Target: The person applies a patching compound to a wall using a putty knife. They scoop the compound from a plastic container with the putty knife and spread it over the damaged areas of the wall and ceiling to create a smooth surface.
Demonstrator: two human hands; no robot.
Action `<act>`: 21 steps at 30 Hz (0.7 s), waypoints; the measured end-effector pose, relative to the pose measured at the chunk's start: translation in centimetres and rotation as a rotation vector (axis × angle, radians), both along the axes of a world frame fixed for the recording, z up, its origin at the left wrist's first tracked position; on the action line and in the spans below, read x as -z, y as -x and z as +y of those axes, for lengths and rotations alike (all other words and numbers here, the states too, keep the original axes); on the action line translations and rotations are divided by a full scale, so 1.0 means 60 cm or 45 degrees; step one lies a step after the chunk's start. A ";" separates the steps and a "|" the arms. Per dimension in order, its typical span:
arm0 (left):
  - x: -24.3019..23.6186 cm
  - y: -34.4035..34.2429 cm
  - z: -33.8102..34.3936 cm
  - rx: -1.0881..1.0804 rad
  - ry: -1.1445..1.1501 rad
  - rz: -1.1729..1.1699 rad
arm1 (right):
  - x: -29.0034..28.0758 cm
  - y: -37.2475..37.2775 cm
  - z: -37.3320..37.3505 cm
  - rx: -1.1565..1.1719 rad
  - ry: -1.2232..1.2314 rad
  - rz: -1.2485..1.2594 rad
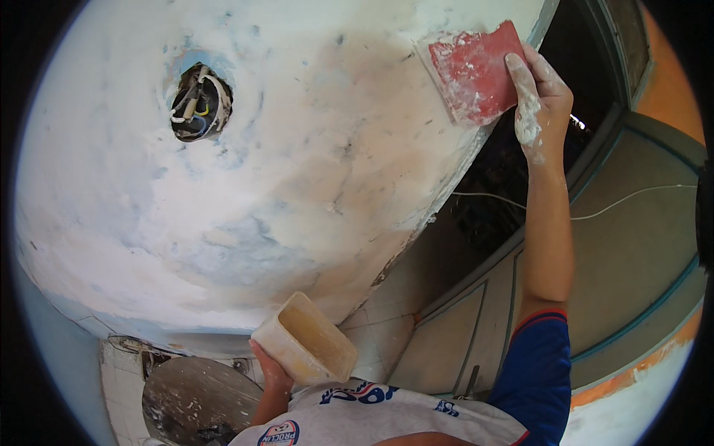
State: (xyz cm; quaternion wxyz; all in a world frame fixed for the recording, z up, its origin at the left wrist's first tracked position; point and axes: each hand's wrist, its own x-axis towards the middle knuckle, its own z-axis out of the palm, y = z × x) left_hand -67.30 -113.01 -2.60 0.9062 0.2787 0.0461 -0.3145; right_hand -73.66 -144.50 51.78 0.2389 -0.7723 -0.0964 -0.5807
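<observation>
My right hand (543, 104), smeared with white paste, grips a red putty spreader (480, 70) by its edge. White filler coats the spreader, and its pale edge lies against the wall (297, 163) near the corner beside the doorway. Low in front of my body, my left hand (274, 369) is wrapped round a cream-coloured rectangular plastic tub (309, 342). The tub is tilted, with its open top showing and residue on its inner walls. Patchy white filler covers the wall over blue and tan areas.
A round hole with an electrical box (199, 104) and loose wires opens in the wall at upper left. A brown panelled door (632, 223) stands at right, with a thin white cable (632, 195) across it. A stained, rounded dark board (195, 398) is on the tiled floor at lower left.
</observation>
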 end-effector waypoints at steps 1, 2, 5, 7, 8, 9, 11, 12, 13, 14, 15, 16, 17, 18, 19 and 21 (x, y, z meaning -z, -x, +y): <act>0.000 -0.001 -0.002 -0.001 -0.018 0.008 | -0.001 0.000 0.001 -0.018 0.000 -0.004; 0.000 0.000 -0.001 0.006 0.016 0.006 | 0.000 0.002 0.000 -0.029 -0.015 -0.021; 0.001 0.007 0.007 0.013 0.090 -0.002 | 0.000 0.010 -0.004 -0.090 -0.072 -0.057; 0.008 0.004 0.015 0.014 0.105 -0.012 | -0.002 0.016 -0.006 -0.150 -0.129 -0.065; 0.009 0.003 0.017 0.016 0.090 -0.009 | -0.003 0.017 -0.002 -0.166 -0.163 -0.066; 0.009 0.001 0.018 0.019 0.075 -0.005 | -0.005 0.016 0.002 -0.158 -0.156 -0.064; 0.005 -0.001 0.025 0.005 0.051 -0.005 | -0.007 0.004 0.009 -0.156 -0.151 -0.068; 0.005 -0.001 0.028 -0.004 0.047 -0.005 | -0.008 -0.001 0.013 -0.083 -0.151 -0.044; 0.002 0.000 0.029 -0.010 0.045 -0.001 | -0.010 -0.006 0.019 -0.007 -0.147 -0.016; -0.002 0.000 0.031 -0.016 0.014 0.017 | -0.010 -0.007 0.021 0.068 -0.144 0.012; -0.008 0.000 0.032 -0.023 -0.018 0.035 | -0.007 -0.004 0.018 0.083 -0.155 0.014; -0.011 0.003 0.030 -0.028 -0.044 0.062 | -0.004 -0.001 0.013 0.099 -0.160 0.026; -0.009 0.004 0.029 -0.037 -0.051 0.029 | 0.001 -0.001 0.011 0.115 -0.165 0.038; -0.005 0.003 0.029 -0.046 -0.058 -0.004 | 0.007 -0.001 0.011 0.074 -0.174 0.020; -0.003 0.000 0.028 -0.054 -0.062 -0.046 | 0.011 0.003 0.013 0.032 -0.181 -0.006; 0.000 0.000 0.026 -0.044 -0.016 -0.003 | 0.011 0.005 0.017 -0.032 -0.185 -0.040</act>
